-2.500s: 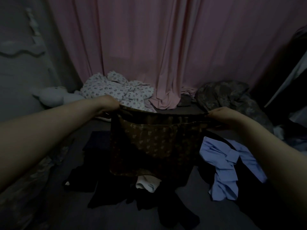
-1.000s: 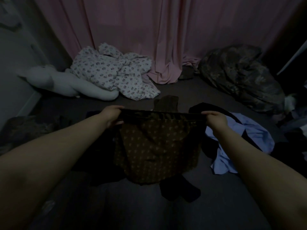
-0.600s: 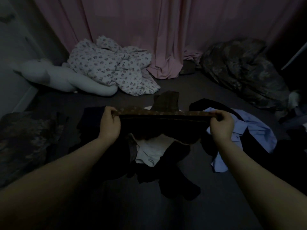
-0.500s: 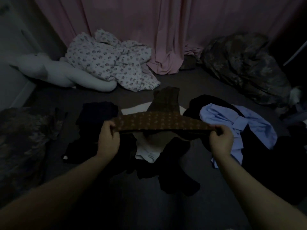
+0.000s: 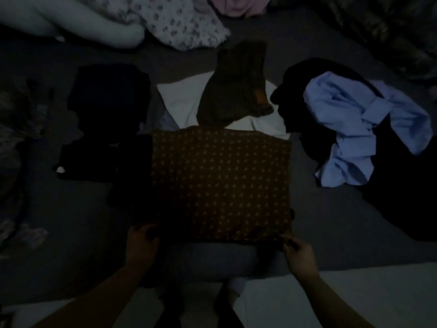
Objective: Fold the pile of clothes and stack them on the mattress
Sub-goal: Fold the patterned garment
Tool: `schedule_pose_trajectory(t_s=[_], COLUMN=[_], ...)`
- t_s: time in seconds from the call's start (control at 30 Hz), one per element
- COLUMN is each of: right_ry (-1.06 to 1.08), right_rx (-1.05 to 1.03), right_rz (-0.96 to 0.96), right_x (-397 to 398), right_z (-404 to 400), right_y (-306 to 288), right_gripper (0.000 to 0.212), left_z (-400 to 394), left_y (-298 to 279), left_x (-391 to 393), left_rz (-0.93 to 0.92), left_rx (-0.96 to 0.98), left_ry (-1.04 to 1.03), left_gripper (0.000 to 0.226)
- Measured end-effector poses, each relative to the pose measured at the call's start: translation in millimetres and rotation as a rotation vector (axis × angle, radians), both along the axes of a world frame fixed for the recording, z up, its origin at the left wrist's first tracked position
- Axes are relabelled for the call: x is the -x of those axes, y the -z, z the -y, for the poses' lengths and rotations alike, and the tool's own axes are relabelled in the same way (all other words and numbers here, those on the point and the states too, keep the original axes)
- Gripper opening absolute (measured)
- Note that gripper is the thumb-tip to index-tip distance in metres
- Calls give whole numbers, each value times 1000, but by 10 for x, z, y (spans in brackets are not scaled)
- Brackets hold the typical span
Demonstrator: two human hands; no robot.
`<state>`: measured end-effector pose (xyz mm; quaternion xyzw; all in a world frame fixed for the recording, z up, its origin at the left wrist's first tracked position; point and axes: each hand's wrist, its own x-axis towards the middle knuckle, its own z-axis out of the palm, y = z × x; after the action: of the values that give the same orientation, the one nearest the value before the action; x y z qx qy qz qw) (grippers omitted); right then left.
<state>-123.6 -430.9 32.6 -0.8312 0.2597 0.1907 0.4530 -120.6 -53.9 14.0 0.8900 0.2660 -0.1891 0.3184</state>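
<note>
Both hands, left hand and right hand, pinched the near corners of a brown patterned garment laid flat on the mattress. It was likely mid-fold. Next probably came folding it across.

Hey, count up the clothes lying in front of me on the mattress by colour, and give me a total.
Brown with small dot pattern: 1, the flat brown patterned garment
Olive-brown ribbed knit: 1, the knit piece
White: 1, the white garment
Light blue: 1, the crumpled blue shirt
Black or dark: at least 2 heaps, left and right; too dim to separate
Total: at least 6

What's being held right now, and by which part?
The brown patterned cloth, by its two near corners: left hand on the left corner, right hand pinching the right.
</note>
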Motion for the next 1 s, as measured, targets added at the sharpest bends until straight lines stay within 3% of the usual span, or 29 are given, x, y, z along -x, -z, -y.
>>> schedule_pose_trajectory(t_s=[0.13,0.23,0.3,0.43,0.5,0.6,0.73,0.8,0.9,1.0], right_ry=[-96,-95,-90,-40,61,109,291,384,342,563], right_rx=[-51,-186,-294,-404,-444,-420,-368,-297,-26,43], right_rz=[-174,-262,-275,-182,-122,-63,-35,17,175,151], right_x=[119,-248,-687,-1678,-2140,-2716,-3191,-3185,-2725,-2096], right_z=[87,151,188,168,122,36,-108,-173,-306,-372], right_y=[183,21,-167,-510,-553,-391,123,319,426,556], right_gripper=[26,23,18,26,23,11,47,58,26,48], left_z=[-101,-278,-320,-253,-223,-68,174,297,558,857], left_y=[122,101,-38,-443,-561,-561,-303,-47,246,408], left_x=[60,-284,-653,-1537,-1991,-2551,-2913,-2879,-2438,-1891], left_rz=[-169,-184,-203,-333,-371,-273,-41,137,293,481], left_rx=[-88,89,280,602,676,778,941,831,354,56], left_ry=[166,259,155,-283,-312,-392,-560,-466,-91,344], left_gripper=[37,32,26,6,15,7,5,14,22,35])
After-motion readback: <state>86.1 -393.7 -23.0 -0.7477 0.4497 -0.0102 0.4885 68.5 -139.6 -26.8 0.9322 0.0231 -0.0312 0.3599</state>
